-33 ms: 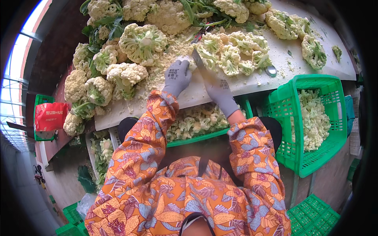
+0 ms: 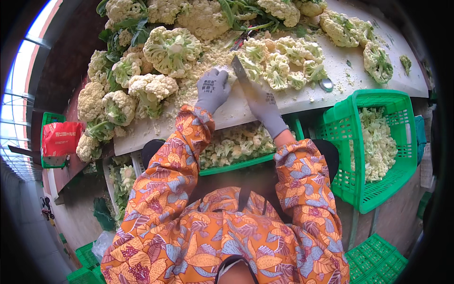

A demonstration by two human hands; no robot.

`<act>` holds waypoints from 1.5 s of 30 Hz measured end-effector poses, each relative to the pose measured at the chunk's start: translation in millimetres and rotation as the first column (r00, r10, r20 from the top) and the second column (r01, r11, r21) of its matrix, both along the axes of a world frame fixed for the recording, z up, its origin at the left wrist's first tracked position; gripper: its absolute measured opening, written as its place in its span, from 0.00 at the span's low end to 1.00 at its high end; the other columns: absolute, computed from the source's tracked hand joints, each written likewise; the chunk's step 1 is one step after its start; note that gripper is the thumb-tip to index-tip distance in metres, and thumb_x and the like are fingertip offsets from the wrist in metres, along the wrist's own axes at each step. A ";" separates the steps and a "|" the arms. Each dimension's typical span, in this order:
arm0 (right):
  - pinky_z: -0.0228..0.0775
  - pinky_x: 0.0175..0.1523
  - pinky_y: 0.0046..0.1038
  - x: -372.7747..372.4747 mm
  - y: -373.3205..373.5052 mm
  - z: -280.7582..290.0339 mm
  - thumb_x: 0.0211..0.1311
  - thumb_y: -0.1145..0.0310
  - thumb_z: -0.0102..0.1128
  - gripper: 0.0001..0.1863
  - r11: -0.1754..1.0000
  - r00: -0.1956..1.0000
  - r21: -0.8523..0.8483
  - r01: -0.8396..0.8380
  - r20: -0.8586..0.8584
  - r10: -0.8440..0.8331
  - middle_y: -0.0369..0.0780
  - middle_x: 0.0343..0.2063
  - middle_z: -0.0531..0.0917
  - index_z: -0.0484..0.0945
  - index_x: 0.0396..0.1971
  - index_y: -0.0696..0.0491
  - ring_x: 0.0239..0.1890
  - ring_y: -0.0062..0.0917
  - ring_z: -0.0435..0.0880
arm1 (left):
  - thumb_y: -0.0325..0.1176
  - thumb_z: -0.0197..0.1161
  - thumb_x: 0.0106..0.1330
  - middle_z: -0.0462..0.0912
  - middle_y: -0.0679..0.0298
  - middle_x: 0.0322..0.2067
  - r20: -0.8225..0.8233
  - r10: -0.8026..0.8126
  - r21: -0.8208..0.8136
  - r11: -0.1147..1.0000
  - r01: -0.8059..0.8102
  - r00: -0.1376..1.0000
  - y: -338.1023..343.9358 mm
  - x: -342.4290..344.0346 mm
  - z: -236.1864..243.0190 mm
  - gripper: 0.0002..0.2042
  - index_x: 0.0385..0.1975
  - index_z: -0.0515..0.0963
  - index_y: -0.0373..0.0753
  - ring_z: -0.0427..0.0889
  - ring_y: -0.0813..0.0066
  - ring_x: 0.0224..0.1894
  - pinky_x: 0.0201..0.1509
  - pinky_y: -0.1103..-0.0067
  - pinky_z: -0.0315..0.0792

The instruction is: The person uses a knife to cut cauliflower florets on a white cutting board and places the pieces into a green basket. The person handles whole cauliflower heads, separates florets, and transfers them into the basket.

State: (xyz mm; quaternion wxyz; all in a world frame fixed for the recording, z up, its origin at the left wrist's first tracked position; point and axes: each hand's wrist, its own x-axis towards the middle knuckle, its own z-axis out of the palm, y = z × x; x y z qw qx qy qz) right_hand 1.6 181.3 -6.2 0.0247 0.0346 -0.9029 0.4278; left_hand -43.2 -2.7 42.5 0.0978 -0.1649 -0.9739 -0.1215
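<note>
My left hand (image 2: 213,91), in a grey glove, rests at the near part of the white tabletop (image 2: 231,111). Its fingers are curled, and a pale bit shows by the fingertips, too unclear to name. My right hand (image 2: 265,106), gloved alike, grips a knife (image 2: 240,70) with its blade slanting up and to the left, just right of my left hand. Beyond the blade lie several cut cauliflower florets (image 2: 276,71). A large cauliflower head (image 2: 171,51) sits beyond my left hand, among pale crumbs. Below both hands a green crate (image 2: 236,167) holds small florets (image 2: 236,146).
More cauliflower heads (image 2: 118,108) pile up at the left and far side. A tilted green basket (image 2: 354,156) with small florets (image 2: 376,146) stands at the right. A round metal object (image 2: 326,84) lies near the table edge. At far left is a red bag (image 2: 61,138).
</note>
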 end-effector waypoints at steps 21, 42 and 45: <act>0.75 0.26 0.32 0.2 -17.5 43.5 0.68 0.60 0.50 0.16 0.856 0.948 -0.512 0.069 0.300 0.103 0.40 0.20 0.80 0.76 0.49 0.53 0.18 0.28 0.81 | 0.35 0.66 0.55 0.78 0.48 0.47 0.258 0.011 0.337 0.936 -0.101 0.966 -21.3 20.1 -1.4 0.22 0.49 0.71 0.35 0.79 0.53 0.49 0.55 0.65 0.73; 0.76 0.47 0.45 20.1 9.1 46.8 0.67 0.56 0.52 0.21 0.979 0.980 -0.088 -0.185 -0.096 0.176 0.50 0.37 0.85 0.76 0.56 0.48 0.42 0.48 0.84 | 0.39 0.71 0.62 0.81 0.55 0.37 -0.008 0.131 0.715 0.694 -0.086 0.991 -19.0 8.1 -53.6 0.17 0.42 0.77 0.33 0.81 0.62 0.39 0.45 0.70 0.76; 0.76 0.46 0.48 18.7 0.7 32.2 0.67 0.58 0.52 0.19 0.981 0.972 0.024 -0.193 -0.130 0.194 0.52 0.36 0.85 0.76 0.54 0.47 0.41 0.50 0.84 | 0.37 0.71 0.61 0.81 0.54 0.35 -0.014 0.154 0.759 0.645 -0.089 0.988 -18.2 7.6 -60.5 0.15 0.40 0.77 0.33 0.80 0.59 0.38 0.44 0.68 0.75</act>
